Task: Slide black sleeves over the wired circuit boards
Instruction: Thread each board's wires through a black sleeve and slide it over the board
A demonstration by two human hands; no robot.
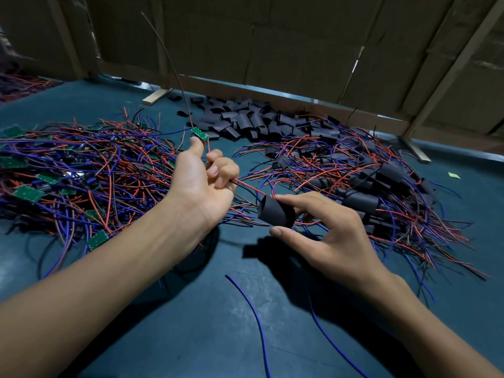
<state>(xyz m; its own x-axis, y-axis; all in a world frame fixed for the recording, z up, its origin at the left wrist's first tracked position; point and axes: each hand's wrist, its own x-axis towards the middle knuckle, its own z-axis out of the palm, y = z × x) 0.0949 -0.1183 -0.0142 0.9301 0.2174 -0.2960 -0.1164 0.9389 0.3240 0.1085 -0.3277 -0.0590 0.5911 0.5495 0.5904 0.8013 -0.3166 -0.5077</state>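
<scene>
While the left hand curls its fingers round a bundle of red and blue wires and props a small green circuit board up against its thumb tip, the right hand pinches a black sleeve between thumb and forefinger, its other fingers spread loosely. The sleeve sits just below and to the right of the left hand, its open mouth turned toward the loose wire ends that trail out of the left fist. Those ends look to be touching or just entering the mouth; I cannot tell which.

To do this step well, the wire ends probably need to be gathered into one tight bunch so none catches on the sleeve's rim. The right hand should keep a light pinch so the sleeve stays round rather than flattened, then draw it along the wires toward the board while the left hand holds the wires taut. The board should likely go in narrow end first, in line with the sleeve.

On the dark green tabletop, a heap of bare wired boards lies to the left, a pile of spare sleeves sits at the back, and already sleeved pieces lie to the right.
</scene>
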